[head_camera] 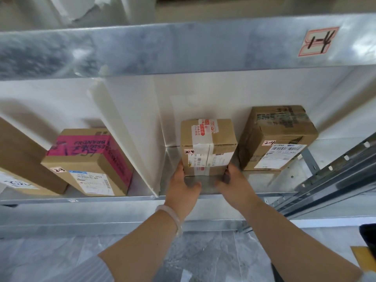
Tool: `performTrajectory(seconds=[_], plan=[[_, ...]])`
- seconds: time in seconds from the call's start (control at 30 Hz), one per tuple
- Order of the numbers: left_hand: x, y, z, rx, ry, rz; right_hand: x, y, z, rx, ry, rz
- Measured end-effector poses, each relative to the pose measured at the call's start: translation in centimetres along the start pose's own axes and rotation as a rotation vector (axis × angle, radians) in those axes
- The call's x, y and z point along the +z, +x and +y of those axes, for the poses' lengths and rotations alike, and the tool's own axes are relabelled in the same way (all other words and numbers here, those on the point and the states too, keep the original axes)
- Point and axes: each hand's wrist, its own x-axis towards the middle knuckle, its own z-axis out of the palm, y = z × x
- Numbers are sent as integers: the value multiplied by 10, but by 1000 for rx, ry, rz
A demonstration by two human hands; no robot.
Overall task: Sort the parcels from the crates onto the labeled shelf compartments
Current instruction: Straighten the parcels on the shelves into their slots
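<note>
On the middle shelf board (122,198), in the compartment right of the white divider (130,139), a small cardboard parcel (207,147) stands upright. It is taped down the front and has a handwritten "2-4" sticker (188,152) at its left edge.

Both hands are on it, low down. The left hand (184,187) is at the parcel's lower left corner, fingers stretched forward flat along the left side and thumb splayed inward across the shelf in front of the box. The right hand (237,186) mirrors it at the lower right corner, fingers reaching along the right side and thumb pointing inward. Its fingertips are blurred. Neither hand's fingers wrap round the box; they press it from both sides. The parcel's base sits on the shelf.

Both forearms are bare and come up from the bottom of the frame, converging on the box. There is a pale bracelet (171,215) on the left wrist.

A larger brown parcel (278,137), also marked "2-4", stands just beside it on the right, apart from the right hand. Left of the divider are a pink-taped parcel (89,159) marked "2-3" and another brown box (22,159) at the far left. The upper beam (162,47) carries a "1-4" label (318,41).
</note>
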Motion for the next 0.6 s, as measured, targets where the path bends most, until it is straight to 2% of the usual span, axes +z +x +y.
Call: performTrajectory(seconds=[0.33, 0.47, 0.6], plan=[[-4, 19, 4, 36, -4, -29, -2, 14, 0, -11, 7, 12], [-9, 10, -4, 67, 18, -70, -3, -12, -14, -13, -109, 112], [-26, -25, -23, 74, 181, -143, 10, -50, -16, -55, -278, 215]])
